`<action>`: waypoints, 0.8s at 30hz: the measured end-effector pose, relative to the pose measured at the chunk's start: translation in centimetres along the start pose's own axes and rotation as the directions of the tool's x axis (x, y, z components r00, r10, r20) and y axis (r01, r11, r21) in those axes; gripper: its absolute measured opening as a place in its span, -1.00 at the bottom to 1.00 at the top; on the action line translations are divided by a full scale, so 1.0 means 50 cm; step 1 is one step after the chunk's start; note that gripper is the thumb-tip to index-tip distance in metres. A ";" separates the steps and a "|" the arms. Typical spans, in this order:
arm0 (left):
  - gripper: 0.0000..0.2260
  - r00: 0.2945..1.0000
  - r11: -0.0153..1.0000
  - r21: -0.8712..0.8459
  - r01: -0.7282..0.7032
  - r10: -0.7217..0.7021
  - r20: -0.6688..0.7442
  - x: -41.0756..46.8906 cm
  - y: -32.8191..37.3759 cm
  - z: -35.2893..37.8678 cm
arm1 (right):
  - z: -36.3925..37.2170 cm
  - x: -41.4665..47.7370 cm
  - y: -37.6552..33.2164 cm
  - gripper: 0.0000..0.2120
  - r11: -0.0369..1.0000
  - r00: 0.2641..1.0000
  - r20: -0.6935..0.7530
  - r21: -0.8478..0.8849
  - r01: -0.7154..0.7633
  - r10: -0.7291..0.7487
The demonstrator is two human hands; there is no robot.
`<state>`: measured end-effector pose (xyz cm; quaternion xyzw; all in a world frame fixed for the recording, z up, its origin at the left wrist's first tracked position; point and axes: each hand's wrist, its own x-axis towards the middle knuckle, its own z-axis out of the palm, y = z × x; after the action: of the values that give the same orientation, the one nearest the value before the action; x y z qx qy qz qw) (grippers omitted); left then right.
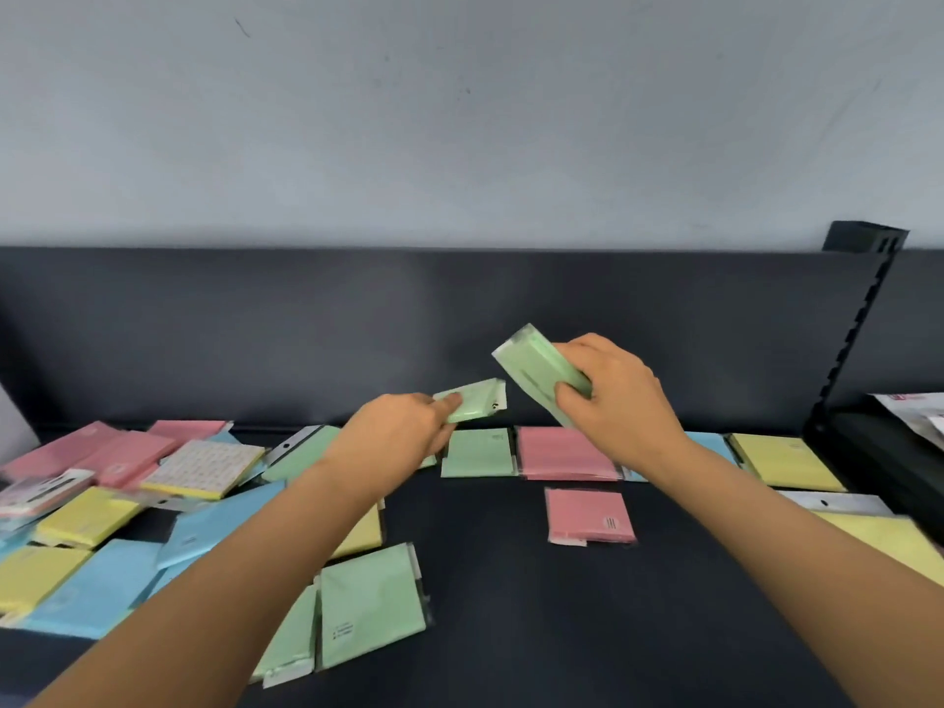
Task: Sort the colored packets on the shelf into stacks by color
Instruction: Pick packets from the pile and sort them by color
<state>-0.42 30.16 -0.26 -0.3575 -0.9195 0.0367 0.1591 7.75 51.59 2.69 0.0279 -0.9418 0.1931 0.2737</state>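
Note:
My right hand [618, 396] grips a small stack of green packets [536, 373], held tilted above the dark shelf [511, 605]. My left hand [403, 426] pinches a single green packet [477, 401] in the air just left of that stack. Below them a green packet [477, 452] lies flat beside a pink stack [564, 452]. Another pink packet [587, 516] lies nearer me. Two green packets [370, 605] lie by my left forearm. Pink [102, 452], yellow [87, 518] and blue packets [97, 590] lie mixed at the left. Yellow packets [786, 459] lie at the right.
A dark back panel [357, 334] rises behind the shelf under a grey wall. At the right a slotted black upright [863, 324] divides off a neighbouring shelf with white packaging [914, 406]. A patterned packet [204, 467] lies among the left pile.

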 end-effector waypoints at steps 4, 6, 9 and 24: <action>-0.75 0.999 0.996 0.074 0.044 -0.043 -0.010 0.043 0.030 0.062 | 0.002 0.006 0.003 -0.66 1.000 1.000 -0.022 -0.005 -0.015 0.014; -0.79 0.999 0.995 0.091 0.042 -0.043 0.016 0.056 0.042 0.096 | 0.006 0.002 0.004 -0.65 1.000 1.000 -0.009 -0.023 -0.003 0.003; -0.79 0.992 0.998 0.054 0.020 -0.027 0.127 0.064 0.047 0.136 | 0.011 -0.010 0.002 -0.62 0.999 1.000 0.021 -0.046 0.024 -0.023; -0.80 0.929 0.903 -0.278 0.327 -0.362 -0.082 -0.080 -0.115 0.100 | 0.106 -0.104 -0.064 -0.59 0.835 0.863 0.242 -0.239 0.496 -0.443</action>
<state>-2.97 23.47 -5.03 -0.2083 -0.9526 -0.1362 0.1752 9.98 46.36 -3.06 0.2351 -0.9443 -0.0252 0.2290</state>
